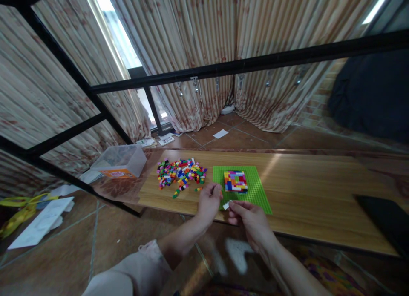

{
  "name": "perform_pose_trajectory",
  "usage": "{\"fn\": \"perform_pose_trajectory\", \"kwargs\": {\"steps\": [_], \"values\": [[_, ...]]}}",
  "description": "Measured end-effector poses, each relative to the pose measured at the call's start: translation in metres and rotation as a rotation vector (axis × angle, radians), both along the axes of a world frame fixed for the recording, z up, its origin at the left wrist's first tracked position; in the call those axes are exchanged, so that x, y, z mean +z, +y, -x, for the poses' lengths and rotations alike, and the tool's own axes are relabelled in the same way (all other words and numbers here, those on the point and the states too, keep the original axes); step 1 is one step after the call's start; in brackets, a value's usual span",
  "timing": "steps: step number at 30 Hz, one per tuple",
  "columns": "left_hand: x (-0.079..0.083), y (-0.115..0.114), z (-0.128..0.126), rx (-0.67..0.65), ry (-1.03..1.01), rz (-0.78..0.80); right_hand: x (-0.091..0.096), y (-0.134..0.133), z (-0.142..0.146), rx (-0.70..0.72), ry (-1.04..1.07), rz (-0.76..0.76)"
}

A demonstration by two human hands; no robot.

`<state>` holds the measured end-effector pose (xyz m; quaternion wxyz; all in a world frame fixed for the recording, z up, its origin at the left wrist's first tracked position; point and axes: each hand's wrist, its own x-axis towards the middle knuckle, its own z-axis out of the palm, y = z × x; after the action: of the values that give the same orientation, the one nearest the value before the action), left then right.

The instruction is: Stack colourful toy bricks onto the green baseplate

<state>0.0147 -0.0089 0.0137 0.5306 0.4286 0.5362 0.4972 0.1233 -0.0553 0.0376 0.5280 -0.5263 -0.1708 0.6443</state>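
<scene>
My left hand (208,200) is closed at the left edge of the green baseplate (255,198), its fingertips pinched around a small orange brick (221,194) that barely shows. Between the thumb and finger of my right hand (251,217) is a white brick (226,205), held over the plate's near edge. A square block of many-coloured toy bricks (235,182) stands on the baseplate, just beyond both hands. To the left, a loose heap of coloured bricks (182,172) is spread on the wooden table.
A clear plastic box (124,159) with an orange label stands left of the heap. The wooden tabletop (303,189) reaches far to the right, where a dark flat object (380,221) lies. A black metal frame (223,69) crosses in front of striped curtains (198,32).
</scene>
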Motion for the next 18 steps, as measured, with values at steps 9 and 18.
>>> {"fn": "perform_pose_trajectory", "kwargs": {"steps": [9, 18], "values": [[0.005, 0.018, 0.053, 0.067, -0.215, 0.307, 0.002, 0.002, -0.01, 0.008, -0.045, 0.063], [-0.002, 0.044, 0.1, 0.049, -0.016, 0.214, -0.016, 0.004, -0.003, 0.124, -0.128, 0.041]]}}
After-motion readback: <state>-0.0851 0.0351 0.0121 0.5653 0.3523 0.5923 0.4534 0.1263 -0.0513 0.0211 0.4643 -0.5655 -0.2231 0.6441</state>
